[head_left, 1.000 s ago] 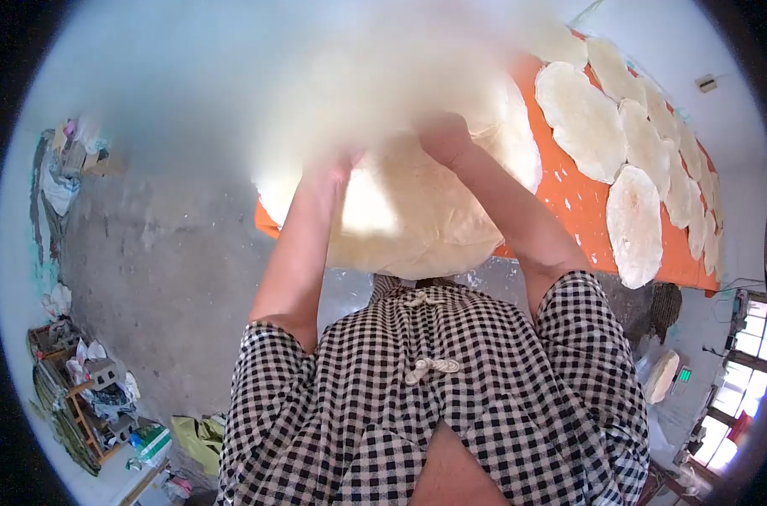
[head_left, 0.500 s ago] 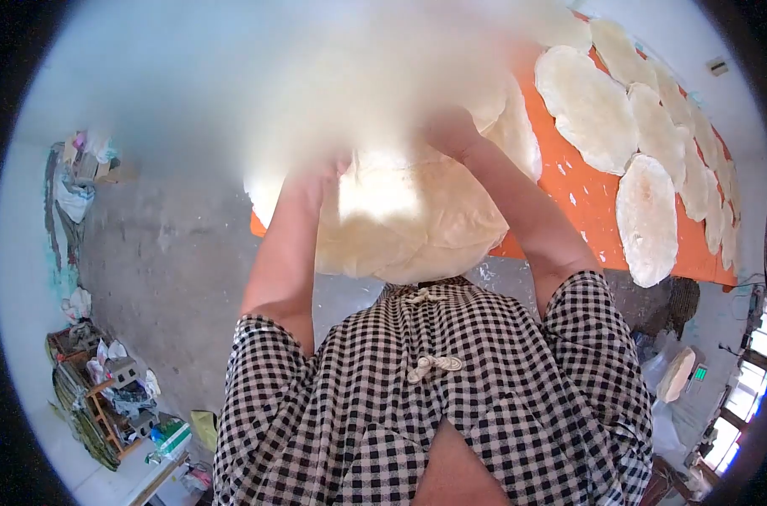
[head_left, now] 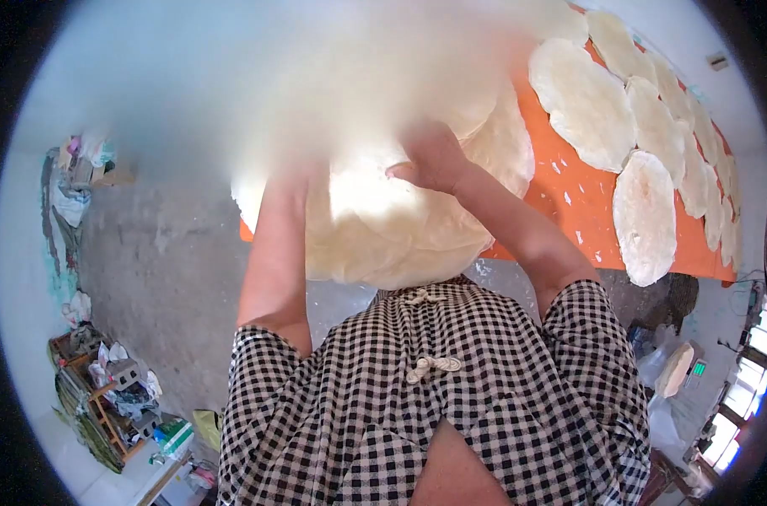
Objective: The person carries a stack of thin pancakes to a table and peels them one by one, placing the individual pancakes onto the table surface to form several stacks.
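Large pale flat sheets (head_left: 375, 244), which look like thin dough or flatbread, lie in a pile in front of my body on an orange cloth surface (head_left: 560, 198). My right hand (head_left: 434, 160) is over the pile, thumb pointing left and apart from the hand; its other fingers fade into a blur. My left hand (head_left: 295, 160) is at the pile's left part, its fingers lost in the blurred, bright patch. Whether either hand holds a sheet is hidden.
More oval sheets (head_left: 645, 219) are spread over the orange surface at right. Grey floor (head_left: 164, 253) shows at left. A wooden shelf with bags and odds and ends (head_left: 118, 388) stands at lower left. Windows (head_left: 742, 392) are at lower right.
My right hand has moved slightly left and down, and its thumb now shows. My left hand has shifted a little left, deeper into the blur. The pile's near edge sits slightly lower.
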A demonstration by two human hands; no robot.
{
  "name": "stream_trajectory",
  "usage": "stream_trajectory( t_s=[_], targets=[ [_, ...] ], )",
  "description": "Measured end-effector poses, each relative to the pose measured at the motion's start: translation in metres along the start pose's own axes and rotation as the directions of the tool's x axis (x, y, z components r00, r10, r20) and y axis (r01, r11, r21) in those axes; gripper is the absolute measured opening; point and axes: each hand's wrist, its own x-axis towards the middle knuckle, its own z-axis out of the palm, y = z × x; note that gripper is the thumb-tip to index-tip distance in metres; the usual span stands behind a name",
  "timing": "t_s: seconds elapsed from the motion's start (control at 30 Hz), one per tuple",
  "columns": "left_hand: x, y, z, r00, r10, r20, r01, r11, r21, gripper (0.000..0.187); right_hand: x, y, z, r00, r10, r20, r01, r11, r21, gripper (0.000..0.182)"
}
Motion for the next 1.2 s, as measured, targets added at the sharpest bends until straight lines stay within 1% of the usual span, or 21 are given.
stream_trajectory(
  t_s=[0.07, 0.17, 0.27, 0.37, 0.43, 0.5, 0.57, 0.6, 0.63, 0.7, 0.77, 0.8, 0.83, 0.87, 0.9, 0.93, 0.97, 1.0, 1.1, 1.17, 1.2],
  targets=[
    [-0.001, 0.003, 0.001, 0.998, -0.044, 0.052, 0.043, 0.999, 0.022, 0.010, -0.002, 0.000, 0.001, 1.000, -0.009, 0.020, 0.009, 1.000, -0.021, 0.045],
    [-0.009, 0.008, 0.003, 0.950, -0.134, 0.284, 0.213, 0.938, -0.272, 0.011, -0.002, 0.001, 0.004, 1.000, -0.005, 0.022, 0.006, 0.999, -0.039, 0.048],
    [0.022, -0.011, -0.008, 0.911, -0.164, 0.379, 0.345, 0.806, -0.482, 0.010, 0.000, 0.004, 0.011, 1.000, -0.003, 0.009, 0.003, 1.000, -0.031, 0.046],
    [0.024, -0.022, -0.004, 0.932, -0.170, 0.321, 0.325, 0.786, -0.526, 0.008, 0.002, 0.005, 0.005, 0.999, 0.011, 0.041, -0.009, 0.998, -0.066, 0.040],
    [0.015, -0.034, 0.001, 0.963, 0.073, 0.258, 0.018, 0.942, -0.334, 0.007, 0.002, 0.006, 0.007, 1.000, -0.004, 0.027, 0.007, 0.995, -0.095, 0.037],
    [-0.006, -0.040, 0.007, 0.958, 0.181, 0.224, -0.105, 0.944, -0.314, 0.007, 0.003, 0.014, 0.016, 0.998, -0.056, -0.039, 0.051, 0.992, -0.118, 0.034],
    [-0.040, -0.036, 0.013, 0.973, 0.136, 0.188, -0.028, 0.873, -0.487, 0.008, 0.003, 0.021, 0.017, 0.996, -0.070, -0.062, 0.065, 0.995, -0.081, 0.029],
    [-0.043, -0.045, 0.009, 0.980, 0.127, 0.155, -0.032, 0.863, -0.504, 0.010, 0.005, 0.023, 0.016, 0.994, -0.078, -0.072, 0.073, 0.995, -0.063, 0.027],
    [-0.057, -0.051, 0.008, 0.988, 0.125, 0.090, -0.076, 0.902, -0.424, 0.010, 0.009, 0.024, 0.010, 0.999, 0.000, 0.034, 0.002, 0.998, -0.056, 0.027],
    [-0.091, -0.064, 0.015, 0.990, 0.137, -0.040, -0.142, 0.959, -0.246, 0.011, 0.021, 0.027, -0.009, 0.958, 0.155, 0.241, -0.142, 0.987, -0.068, 0.028],
    [-0.099, -0.088, 0.026, 0.986, 0.168, -0.005, -0.164, 0.955, -0.246, 0.013, 0.033, 0.061, -0.017, 0.976, -0.025, 0.215, 0.023, 1.000, 0.012, 0.030],
    [-0.103, -0.089, 0.031, 0.991, 0.134, -0.024, -0.135, 0.953, -0.270, 0.016, 0.044, 0.077, -0.020, 0.974, -0.113, 0.197, 0.105, 0.993, 0.051, 0.032],
    [-0.104, -0.089, 0.036, 0.993, 0.115, -0.021, -0.117, 0.960, -0.255, 0.016, 0.056, 0.088, -0.017, 0.995, -0.057, -0.076, 0.057, 0.998, 0.005, 0.035],
    [-0.102, -0.088, 0.040, 0.995, 0.097, -0.017, -0.098, 0.966, -0.240, 0.016, 0.098, 0.125, -0.013, 0.998, -0.055, 0.009, 0.054, 0.998, 0.030, 0.035],
    [-0.100, -0.087, 0.043, 0.997, 0.080, -0.014, -0.081, 0.971, -0.225, 0.016, 0.131, 0.125, -0.049, 0.985, -0.010, 0.170, -0.015, 0.989, 0.149, 0.032],
    [-0.095, -0.089, 0.045, 0.994, 0.088, -0.057, -0.096, 0.983, -0.158, 0.016, 0.134, 0.097, -0.093, 0.998, 0.057, -0.010, -0.057, 0.998, -0.022, 0.026],
    [-0.087, -0.092, 0.043, 0.997, 0.077, -0.022, -0.080, 0.982, -0.174, 0.014, 0.128, 0.066, -0.133, 0.987, -0.067, -0.145, 0.026, 0.963, -0.269, 0.018],
    [-0.079, -0.098, 0.037, 0.998, 0.064, 0.015, -0.060, 0.980, -0.190, 0.011, 0.131, 0.065, -0.150, 0.960, -0.120, -0.252, 0.038, 0.951, -0.306, 0.014],
    [-0.080, -0.101, 0.033, 0.998, 0.035, 0.059, -0.017, 0.956, -0.292, 0.010, 0.093, -0.011, -0.195, 0.990, -0.016, -0.142, -0.053, 0.881, -0.470, 0.016],
    [-0.084, -0.099, 0.032, 0.998, 0.028, 0.059, -0.005, 0.933, -0.361, 0.010, 0.051, -0.009, -0.167, 0.961, -0.243, -0.133, 0.160, 0.880, -0.446, 0.013],
    [-0.084, -0.099, 0.031, 0.998, 0.026, 0.058, -0.002, 0.923, -0.386, 0.009, 0.026, -0.015, -0.148, 0.968, -0.237, -0.081, 0.167, 0.853, -0.494, 0.012]
  ],
)
